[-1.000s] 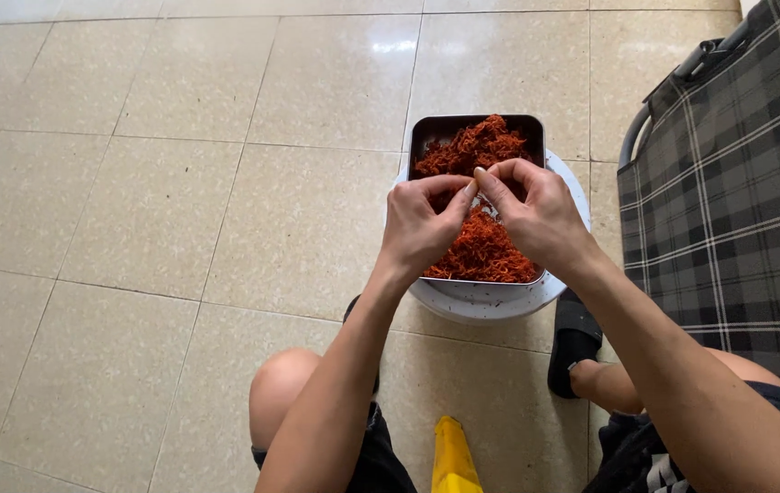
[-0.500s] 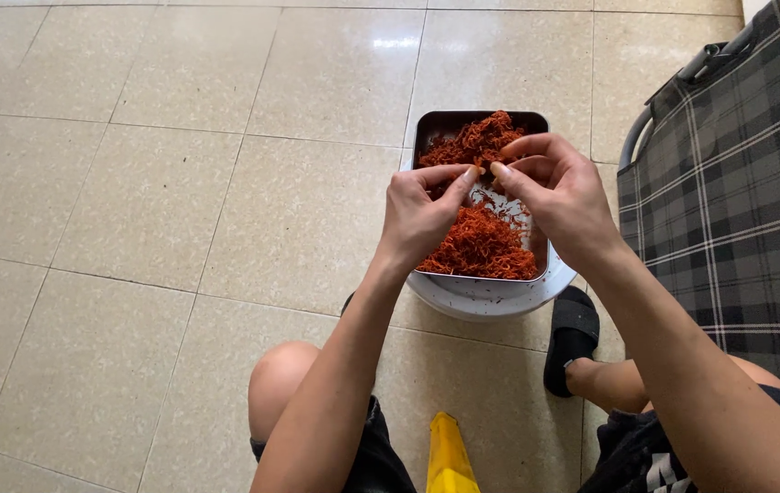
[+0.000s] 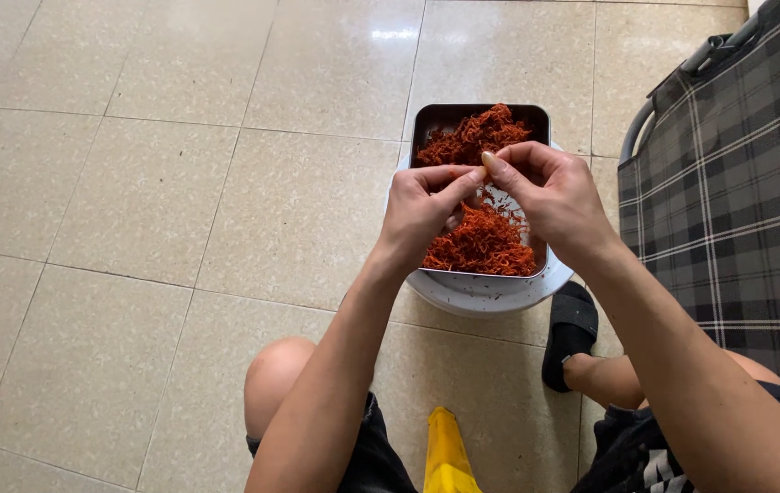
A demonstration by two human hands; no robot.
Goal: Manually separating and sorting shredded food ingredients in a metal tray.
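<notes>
We see both forearms bare to the edge of the view, no sleeves, no watch, no rings on the left hand (image 3: 422,215) or the right hand (image 3: 554,203). The fingernails are short and unpainted. We spot dark shorts (image 3: 381,456) with a pale printed mark on the right leg, bare knees, and a black slipper (image 3: 571,330) on one foot.

No packages, labels, signs or screens are showing anywhere in this view. The nearest thing to a container is a dark rectangular metal tray (image 3: 432,123) holding red-orange shreds, and it is lying unwrapped and unmarked on the tiled floor (image 3: 180,183) beside a plaid folding chair (image 3: 728,210).
</notes>
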